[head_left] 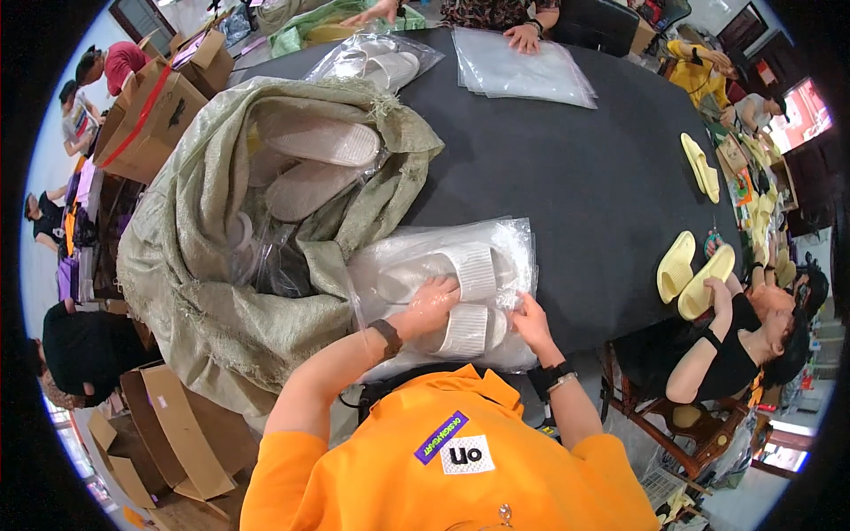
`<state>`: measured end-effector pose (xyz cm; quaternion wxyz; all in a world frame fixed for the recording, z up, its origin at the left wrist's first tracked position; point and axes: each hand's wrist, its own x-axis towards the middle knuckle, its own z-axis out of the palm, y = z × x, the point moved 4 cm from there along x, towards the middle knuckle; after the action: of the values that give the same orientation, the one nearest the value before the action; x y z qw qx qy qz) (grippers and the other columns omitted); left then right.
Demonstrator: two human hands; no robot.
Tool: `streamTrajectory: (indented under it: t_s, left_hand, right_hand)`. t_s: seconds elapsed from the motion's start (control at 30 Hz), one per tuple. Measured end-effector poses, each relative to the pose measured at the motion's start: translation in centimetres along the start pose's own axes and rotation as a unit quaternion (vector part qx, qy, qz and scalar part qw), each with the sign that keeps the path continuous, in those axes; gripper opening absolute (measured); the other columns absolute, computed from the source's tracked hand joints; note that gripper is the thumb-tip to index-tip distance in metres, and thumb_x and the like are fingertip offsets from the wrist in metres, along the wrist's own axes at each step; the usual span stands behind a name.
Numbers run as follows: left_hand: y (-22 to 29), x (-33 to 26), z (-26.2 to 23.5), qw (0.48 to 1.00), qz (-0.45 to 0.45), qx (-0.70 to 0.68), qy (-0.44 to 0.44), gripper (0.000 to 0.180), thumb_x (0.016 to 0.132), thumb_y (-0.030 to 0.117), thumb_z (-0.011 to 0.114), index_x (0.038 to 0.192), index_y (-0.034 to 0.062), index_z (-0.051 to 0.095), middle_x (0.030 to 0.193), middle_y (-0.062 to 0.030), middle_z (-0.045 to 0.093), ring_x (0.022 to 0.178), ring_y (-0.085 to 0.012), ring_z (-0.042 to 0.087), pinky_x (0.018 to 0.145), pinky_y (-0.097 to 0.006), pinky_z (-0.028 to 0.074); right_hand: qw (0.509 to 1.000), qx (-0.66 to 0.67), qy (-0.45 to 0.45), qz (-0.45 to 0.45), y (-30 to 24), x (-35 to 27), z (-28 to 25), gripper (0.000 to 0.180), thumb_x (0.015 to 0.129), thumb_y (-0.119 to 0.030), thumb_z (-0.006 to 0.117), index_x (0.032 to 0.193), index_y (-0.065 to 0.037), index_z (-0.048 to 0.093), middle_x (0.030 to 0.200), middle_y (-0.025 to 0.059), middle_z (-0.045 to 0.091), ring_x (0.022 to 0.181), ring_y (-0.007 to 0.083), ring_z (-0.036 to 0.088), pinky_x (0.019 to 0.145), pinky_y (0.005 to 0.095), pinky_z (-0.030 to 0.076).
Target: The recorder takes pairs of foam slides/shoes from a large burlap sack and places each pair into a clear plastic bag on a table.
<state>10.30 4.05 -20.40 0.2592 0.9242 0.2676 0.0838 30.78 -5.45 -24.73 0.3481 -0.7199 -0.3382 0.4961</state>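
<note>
A pair of white slippers with ribbed straps (476, 273) lies in front of me at the table's near edge, in a clear plastic bag (509, 237). My left hand (432, 305) is between the two slippers, its fingers curled at the far one beside the strap. Whether the film covers that hand is hard to tell. At the bag's right side, my right hand (531, 324) pinches the film near the slipper ends. More clear bags appear to lie under this one.
Left of my hands, a large woven sack (204, 292) holds bagged slippers (323, 142). Another bagged pair (390, 69) and a stack of clear bags (527, 71) lie at the far side, near a person's hand. On the right, a person holds a yellow slipper (707, 281). Cardboard boxes (181, 425) stand lower left.
</note>
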Motion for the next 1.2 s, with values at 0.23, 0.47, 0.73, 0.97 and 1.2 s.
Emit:
streamTrajectory:
  t_s: [0.23,0.47,0.73,0.97,1.2]
  left_hand:
    - [-5.7,-4.7,2.9,0.97,-0.185,-0.074,-0.136,0.035,0.066,0.001,0.052,0.1,0.0054,0.055,0.101,-0.0133,0.051,0.106,-0.0311,0.045,0.085,-0.042,0.039]
    - [-8.6,-9.3,-0.8,0.991,-0.079,0.078,0.078,0.031,0.069,0.006,0.05,0.098,0.0051,0.057,0.098,-0.0155,0.05,0.092,-0.0352,0.045,0.079,-0.047,0.037]
    - [-13.7,-12.2,-10.3,0.835,-0.215,-0.305,0.403,0.038,0.084,0.012,0.05,0.118,-0.0026,0.047,0.115,-0.0144,0.054,0.11,-0.0237,0.049,0.093,-0.033,0.037]
    - [-1.3,-5.3,-21.0,0.918,-0.096,-0.183,0.338,0.045,0.074,0.012,0.066,0.115,0.0008,0.051,0.112,-0.0119,0.057,0.1,-0.0198,0.055,0.084,-0.031,0.044]
    - [3.5,3.6,-5.4,0.996,-0.082,0.032,0.004,0.035,0.061,0.003,0.057,0.096,0.0028,0.055,0.095,-0.015,0.052,0.091,-0.0336,0.05,0.079,-0.042,0.043]
  right_hand:
    - [0.986,0.14,0.092,0.002,2.9,-3.4,-6.1,0.007,0.079,-0.003,0.058,0.084,-0.003,0.053,0.071,0.0042,0.058,0.051,0.0072,0.049,0.046,0.0203,0.042]
    - [0.976,0.137,0.169,0.012,5.0,-5.5,-8.8,0.005,0.081,-0.002,0.057,0.082,-0.004,0.052,0.069,0.0032,0.056,0.052,0.0075,0.049,0.045,0.0214,0.041]
    - [0.975,0.097,0.201,0.004,4.1,-6.4,-12.6,0.019,0.079,-0.007,0.061,0.095,-0.004,0.052,0.071,-0.0012,0.051,0.057,0.0063,0.047,0.051,0.0206,0.04]
    - [0.988,0.144,0.046,-0.033,0.8,-5.3,-4.1,0.04,0.076,-0.006,0.063,0.11,-0.003,0.043,0.081,0.0041,0.056,0.071,0.0102,0.052,0.063,0.0245,0.043]
    - [0.962,0.246,0.112,-0.037,-0.2,-7.2,0.7,0.033,0.08,-0.009,0.057,0.109,-0.003,0.042,0.077,0.0052,0.055,0.07,0.0135,0.054,0.062,0.0248,0.043]
